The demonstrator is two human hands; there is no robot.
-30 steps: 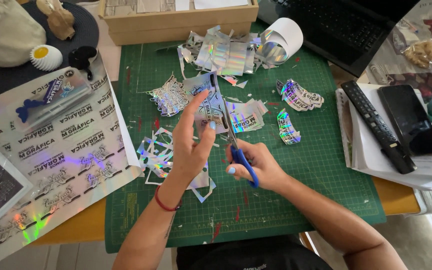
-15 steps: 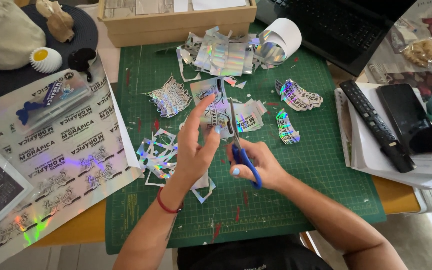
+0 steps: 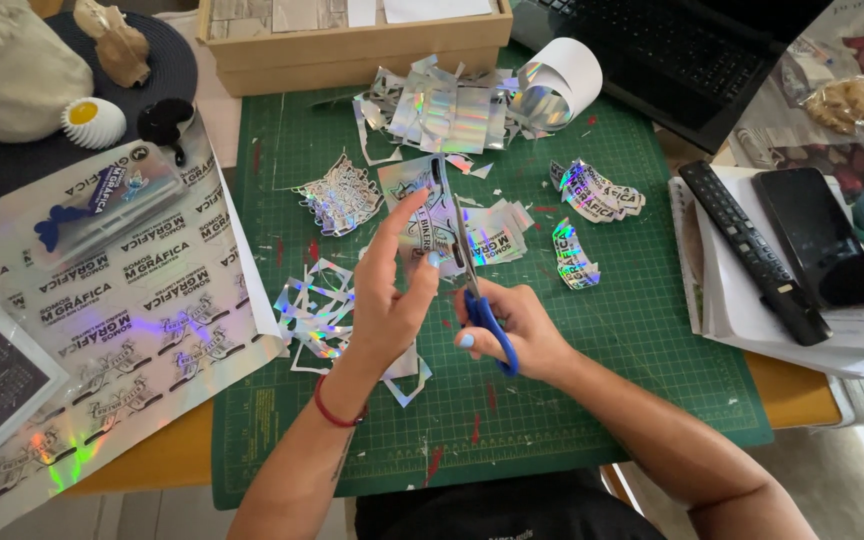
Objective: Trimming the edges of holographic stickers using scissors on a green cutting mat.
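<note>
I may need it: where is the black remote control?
The long black remote control lies on white papers at the table's right, beside a black phone.

The scene is seen through a single head-worn camera, aimed steeply down and slightly forward from above the seated person. The surface point(image 3: 792, 395) is viewed at close range (roughly at arm's reach), with the green cutting mat point(image 3: 642, 330) filling the middle of the frame. Both forearms are seen entering from the bottom edge. No second view is provided, so nothing is shared.
</note>
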